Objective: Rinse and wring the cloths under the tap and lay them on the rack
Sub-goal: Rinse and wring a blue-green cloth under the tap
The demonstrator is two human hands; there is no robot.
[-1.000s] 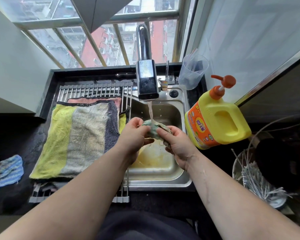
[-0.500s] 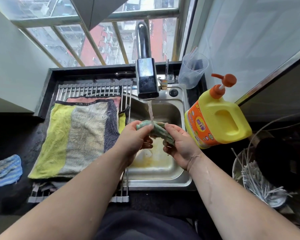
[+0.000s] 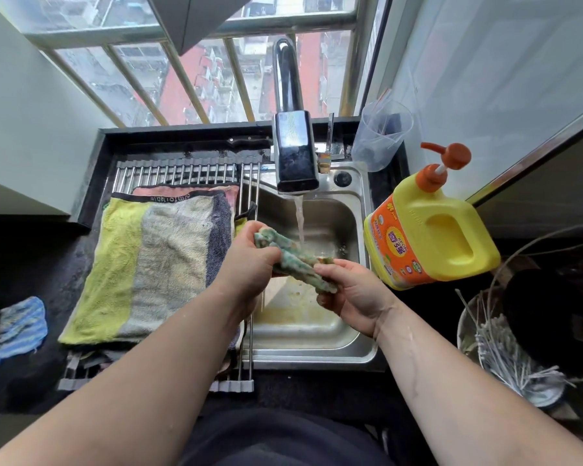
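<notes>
Our left hand and right hand each grip 1 end of the green cloth, rolled ropelike over the sink, just in front of the stream from the tap. We should twist the 2 ends in opposite directions, low over the basin, so drips miss the striped towel lying on the rack.

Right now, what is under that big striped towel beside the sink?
A pinkish cloth peeks out past the striped towel's far edge, and both lie on the metal rack. How far that cloth reaches underneath is covered.
</notes>
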